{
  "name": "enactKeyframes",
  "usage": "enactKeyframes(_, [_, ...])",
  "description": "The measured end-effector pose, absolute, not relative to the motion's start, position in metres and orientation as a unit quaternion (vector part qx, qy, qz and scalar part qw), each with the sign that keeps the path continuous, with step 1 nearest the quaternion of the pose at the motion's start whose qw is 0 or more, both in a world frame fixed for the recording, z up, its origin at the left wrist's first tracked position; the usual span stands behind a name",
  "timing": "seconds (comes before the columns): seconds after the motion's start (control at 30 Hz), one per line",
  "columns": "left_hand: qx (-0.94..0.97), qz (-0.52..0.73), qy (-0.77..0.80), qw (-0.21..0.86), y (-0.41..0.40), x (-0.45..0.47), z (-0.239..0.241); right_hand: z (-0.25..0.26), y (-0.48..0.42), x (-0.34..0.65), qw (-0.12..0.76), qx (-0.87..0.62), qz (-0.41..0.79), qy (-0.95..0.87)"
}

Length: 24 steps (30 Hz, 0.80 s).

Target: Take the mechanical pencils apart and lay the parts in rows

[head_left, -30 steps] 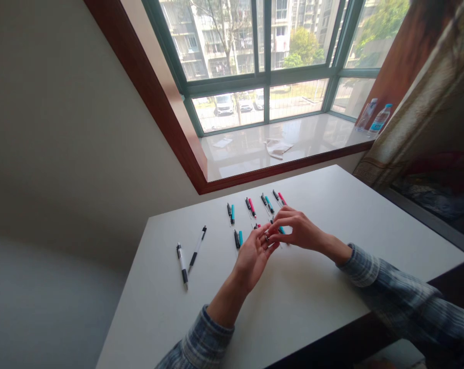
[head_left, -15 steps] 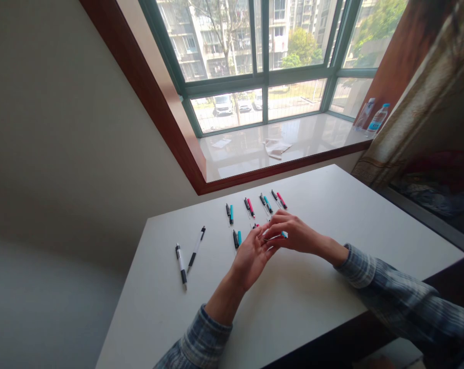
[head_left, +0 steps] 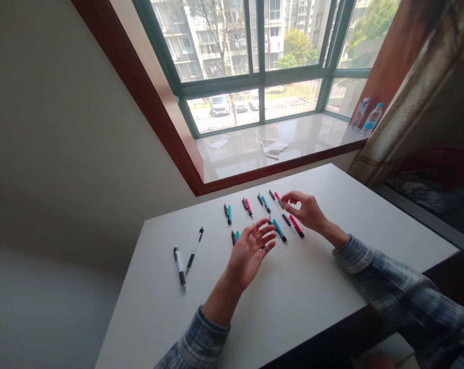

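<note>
My left hand (head_left: 249, 253) is held palm up over the white table (head_left: 293, 292), fingers apart and slightly curled. Nothing can be made out on its palm. It partly covers some pen parts behind it. My right hand (head_left: 306, 210) is by the far right set, thumb and fingertips pinched close to a pink pen barrel (head_left: 277, 196). Whatever is between those fingertips is too small to name. Between the hands lie a teal-and-black pen barrel (head_left: 279, 230) and a pink-and-black pen barrel (head_left: 297, 226), each beside a dark part and a thin refill.
Two white-and-black pens (head_left: 180, 269) (head_left: 195, 251) lie at the left. More taken-apart pens, such as a teal barrel (head_left: 229, 214) and a pink barrel (head_left: 249, 207), form the back row. A cloth (head_left: 274, 148) and plastic bottles (head_left: 372, 119) are on the windowsill.
My right hand has left my left palm and moved right and away, to the far right pen parts. The near-row barrels it covered now show. My left hand stays nearly in place, fingers more spread.
</note>
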<state>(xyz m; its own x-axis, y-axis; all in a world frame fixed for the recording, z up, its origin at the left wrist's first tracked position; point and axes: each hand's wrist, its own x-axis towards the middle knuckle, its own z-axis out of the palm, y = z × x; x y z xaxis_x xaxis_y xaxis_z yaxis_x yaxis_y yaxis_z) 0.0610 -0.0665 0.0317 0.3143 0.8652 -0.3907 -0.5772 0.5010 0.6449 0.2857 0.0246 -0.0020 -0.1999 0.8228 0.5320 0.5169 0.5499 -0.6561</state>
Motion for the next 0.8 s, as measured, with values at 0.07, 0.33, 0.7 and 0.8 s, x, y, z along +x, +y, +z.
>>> enactKeyframes(0.07, [0.202, 0.456, 0.363, 0.787, -0.067, 0.060, 0.032, -0.005, 0.031, 0.292, 0.449, -0.470, 0.165, -0.742])
enactKeyframes(0.33, [0.217, 0.448, 0.369, 0.785, -0.068, 0.060, 0.034, -0.014, 0.036, 0.299, 0.363, -0.493, 0.168, -0.773])
enactKeyframes(0.7, [0.218, 0.447, 0.359, 0.790, -0.070, 0.061, 0.032, -0.022, 0.040, 0.299, 0.357, -0.478, 0.170, -0.784])
enactKeyframes(0.8, [0.214, 0.447, 0.359, 0.791, -0.071, 0.061, 0.030, -0.024, 0.042, 0.299, 0.352, -0.460, 0.149, -0.802])
